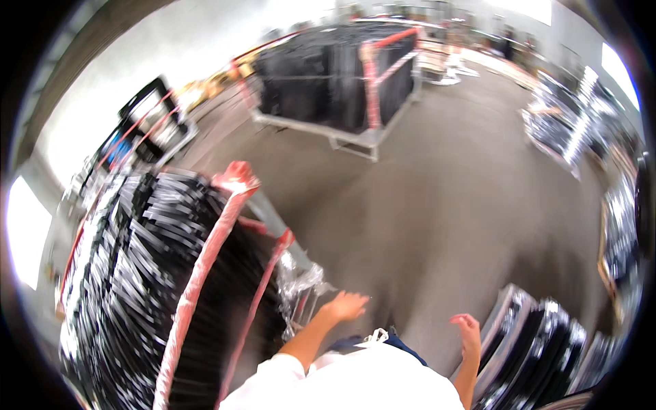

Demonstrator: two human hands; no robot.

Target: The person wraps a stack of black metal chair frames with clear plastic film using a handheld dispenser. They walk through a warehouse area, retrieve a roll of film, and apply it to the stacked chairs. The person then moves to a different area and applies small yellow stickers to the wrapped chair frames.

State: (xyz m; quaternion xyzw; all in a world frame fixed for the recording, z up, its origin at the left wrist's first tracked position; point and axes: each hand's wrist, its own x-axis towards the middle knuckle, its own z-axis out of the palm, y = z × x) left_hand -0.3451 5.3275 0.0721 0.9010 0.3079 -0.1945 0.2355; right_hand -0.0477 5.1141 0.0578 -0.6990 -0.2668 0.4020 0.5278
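My left hand is held out in front of my waist, its fingers loosely bent and nothing in them. Beside it, on the left, stands a rack with its posts and rails wrapped in pinkish-red plastic, packed with long black parts under shiny film. Torn clear film hangs around the rack's grey post near that hand; I see no contact. My right hand is apart from the left, empty, its fingers slightly curled. Nearest to it are several film-wrapped black parts at the lower right.
A second rack with a large black wrapped load stands farther ahead on the grey floor. Silvery wrapped bundles sit at the far right. Black frames lean at the far left. The picture is blurred.
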